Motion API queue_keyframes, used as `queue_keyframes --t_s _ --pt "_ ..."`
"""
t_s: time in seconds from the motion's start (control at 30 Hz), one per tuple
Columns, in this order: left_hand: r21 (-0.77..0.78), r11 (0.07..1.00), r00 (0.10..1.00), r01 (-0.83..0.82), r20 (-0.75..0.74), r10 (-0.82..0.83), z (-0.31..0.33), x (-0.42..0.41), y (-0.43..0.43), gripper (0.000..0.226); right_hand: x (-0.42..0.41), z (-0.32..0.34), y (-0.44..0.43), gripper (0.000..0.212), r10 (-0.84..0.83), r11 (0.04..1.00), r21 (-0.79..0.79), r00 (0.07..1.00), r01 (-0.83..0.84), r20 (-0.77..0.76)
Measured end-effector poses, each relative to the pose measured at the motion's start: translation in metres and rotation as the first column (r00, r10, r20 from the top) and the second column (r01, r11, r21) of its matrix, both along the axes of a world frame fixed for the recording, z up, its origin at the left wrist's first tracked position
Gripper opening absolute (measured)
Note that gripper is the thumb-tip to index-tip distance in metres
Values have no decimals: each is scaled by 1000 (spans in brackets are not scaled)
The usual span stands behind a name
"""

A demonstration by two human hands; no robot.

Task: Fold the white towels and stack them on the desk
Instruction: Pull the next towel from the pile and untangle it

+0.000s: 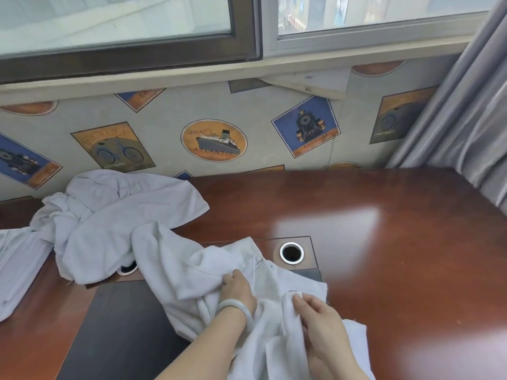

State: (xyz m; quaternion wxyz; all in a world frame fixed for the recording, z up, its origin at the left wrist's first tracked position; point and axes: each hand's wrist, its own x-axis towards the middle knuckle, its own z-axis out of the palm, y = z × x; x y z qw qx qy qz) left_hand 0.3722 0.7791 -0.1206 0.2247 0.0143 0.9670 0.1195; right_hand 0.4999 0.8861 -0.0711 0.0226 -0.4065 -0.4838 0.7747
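Near towel [189,270] lies crumpled on the front-middle of the desk [397,242], running from L of centre back toward the person & drooping off the near edge btwn the forearms; not folded yet. L hand [237,289] sits on its middle, fingers curled down into the cloth, gripping a bunched ridge; pale bangle [238,308] round that wrist. R hand [321,322] is just to the right, thumb & fingertips pinching a raised fold of the same towel near its R edge; both hands narrow, closed on fabric, near each other but apart. Towel heap [109,215] sits further back on the L side of the desk, loose & rumpled, up against the wall; its front edge meets the near towel. Third towel [16,270] is at the far L, cut off by the frame, touching the heap. Metal-ringed cable hole [291,252] sits in a grey inset panel just beside the near towel's back-R edge, uncovered; second cable hole [127,270] shows half hidden under the heap. Dark desk pad [123,325] is at front L, its R side overlapped by the near towel. Wallpaper behind has a ship badge [214,139], a bicycle & a locomotive; grey curtain [466,119] hangs at the R; window [123,23] above.
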Motion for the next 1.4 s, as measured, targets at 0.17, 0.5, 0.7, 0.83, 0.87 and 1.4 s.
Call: queue_keyframes --t_s 0.17,0.5,0.7,0.83,0.87,1.4 --pt "549 798 968 -249 110 227 19 -3 -16 29 -16 14 13 13 -33 983 179 999 40 -39" --pt "972 236 992 -19 47 -114 143 74 -10 35 -22 88 6 39 163 986 100 923 -136 -348" --pt "845 453 952 284 -305 -27 156 93 -12 26 11 118 18 53 181 963 259 888 -74 -423" --pt "738 522 879 428 -473 -51 173 108 -12 27 22 131 14 39 212 915 402 887 -33 -410" --pt "718 528 868 455 -490 -81 176 112 -13 27 24 134 11 36 210 905 426 884 -14 -417" --pt "722 448 834 527 -541 -109 182 110 -41 35 24 144 4 43 403 844 525 777 -110 -485"
